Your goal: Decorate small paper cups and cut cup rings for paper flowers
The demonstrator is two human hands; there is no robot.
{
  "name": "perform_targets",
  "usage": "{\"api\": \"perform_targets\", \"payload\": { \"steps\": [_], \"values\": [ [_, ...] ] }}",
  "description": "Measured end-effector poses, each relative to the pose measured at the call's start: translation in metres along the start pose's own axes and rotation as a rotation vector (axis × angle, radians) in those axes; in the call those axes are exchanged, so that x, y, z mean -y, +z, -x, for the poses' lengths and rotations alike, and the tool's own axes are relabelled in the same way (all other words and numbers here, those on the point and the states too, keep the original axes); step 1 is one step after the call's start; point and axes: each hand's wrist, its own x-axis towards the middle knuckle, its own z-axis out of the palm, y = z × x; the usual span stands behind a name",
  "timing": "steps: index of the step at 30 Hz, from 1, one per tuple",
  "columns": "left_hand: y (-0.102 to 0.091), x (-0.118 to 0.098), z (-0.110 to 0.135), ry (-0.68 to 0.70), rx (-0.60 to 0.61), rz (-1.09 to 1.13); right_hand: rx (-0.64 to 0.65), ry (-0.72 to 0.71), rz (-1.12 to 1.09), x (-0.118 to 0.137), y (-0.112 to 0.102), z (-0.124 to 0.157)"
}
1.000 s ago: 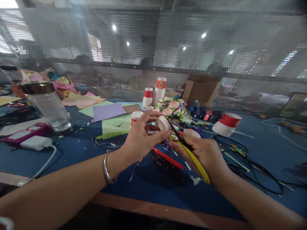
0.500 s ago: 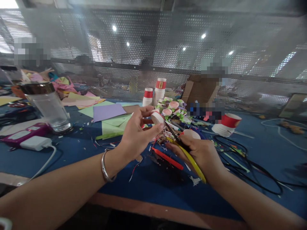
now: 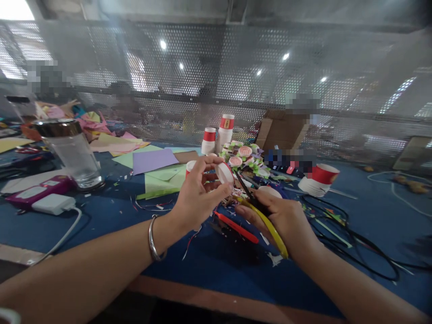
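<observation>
My left hand is closed on a short, cut-down paper cup, white with a thin red edge, held between thumb and fingers. My right hand grips scissors with yellow handles; their dark blades point up and left, just right of the paper cup. Below the hands lies a red-orange pen-shaped tool on the blue table. Behind them is a heap of cup bottoms with green paper fringes. A white paper cup is partly hidden behind my right hand.
Stacked red-and-white cups stand at the back, more cups at right. A glass jar, purple power strip and coloured paper sheets lie left. Black cables loop at right; a cardboard box stands behind.
My left hand has turned the cut-down cup, so its hollow inside faces more toward me. The scissors have stayed close to it, and the whole view has shifted slightly.
</observation>
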Motion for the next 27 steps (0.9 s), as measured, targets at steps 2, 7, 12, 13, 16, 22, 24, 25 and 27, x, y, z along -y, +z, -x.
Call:
{"api": "perform_targets", "payload": {
  "steps": [2,7,12,13,16,22,24,25,27],
  "values": [
    [0.001,0.000,0.001,-0.076,-0.007,0.031,0.003,0.009,-0.021,-0.002,0.000,0.000],
    [0.002,-0.002,0.000,-0.210,-0.055,0.122,0.021,0.041,-0.088,-0.006,0.000,0.000],
    [0.001,-0.001,-0.004,-0.246,-0.087,0.274,0.084,0.056,-0.219,-0.001,-0.005,-0.002],
    [0.001,-0.001,-0.004,-0.240,-0.092,0.277,0.095,0.047,-0.246,0.001,-0.006,-0.003],
    [0.001,-0.001,-0.004,-0.223,-0.097,0.267,0.118,0.044,-0.276,0.004,-0.007,-0.005],
    [0.003,-0.002,-0.002,-0.236,-0.081,0.220,0.155,0.084,-0.197,0.002,-0.003,-0.004],
    [0.004,-0.002,-0.001,-0.248,-0.070,0.221,0.126,0.038,-0.116,0.003,-0.002,-0.004],
    [0.005,-0.003,0.000,-0.257,-0.063,0.222,0.118,0.014,-0.091,0.004,-0.001,-0.004],
    [0.005,-0.003,0.002,-0.263,-0.035,0.213,0.122,0.002,-0.070,0.005,0.000,-0.004]
  ]
}}
